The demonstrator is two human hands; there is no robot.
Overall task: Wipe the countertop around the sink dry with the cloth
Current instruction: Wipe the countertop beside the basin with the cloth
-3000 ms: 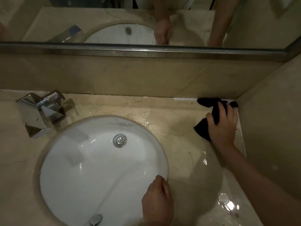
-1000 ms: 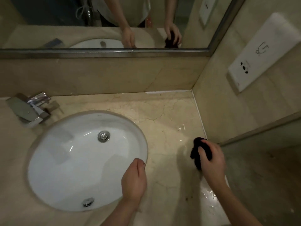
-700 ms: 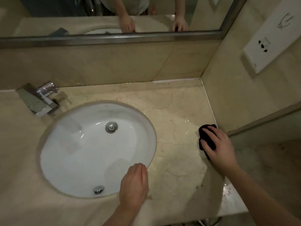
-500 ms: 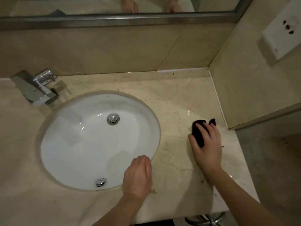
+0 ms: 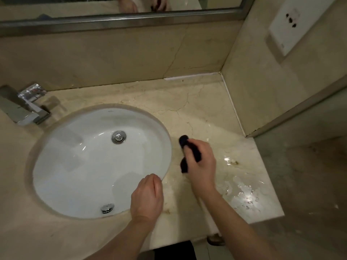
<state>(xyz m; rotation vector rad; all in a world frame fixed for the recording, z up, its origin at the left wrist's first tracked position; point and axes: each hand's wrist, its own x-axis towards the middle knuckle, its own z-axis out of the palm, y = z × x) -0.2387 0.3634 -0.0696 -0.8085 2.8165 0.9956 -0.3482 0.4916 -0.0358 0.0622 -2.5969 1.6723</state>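
Beige marble forms the tabletop (image 5: 197, 102) around a white oval sink (image 5: 75, 166), with a chrome faucet (image 5: 24, 107) at the far left and a mirror (image 5: 120, 15) along the back wall. Just right of the sink rim, the right hand (image 5: 201, 166) grips a dark cloth (image 5: 185, 145) bunched against the stone. Puddles of water (image 5: 242, 192) glisten near the front right corner. The left hand (image 5: 147, 197) rests on the sink's near edge, fingers loosely curled and holding nothing.

We see only one view, from the head. It looks steeply down and close at the sink (image 5: 101, 162) and the countertop (image 5: 197, 109).
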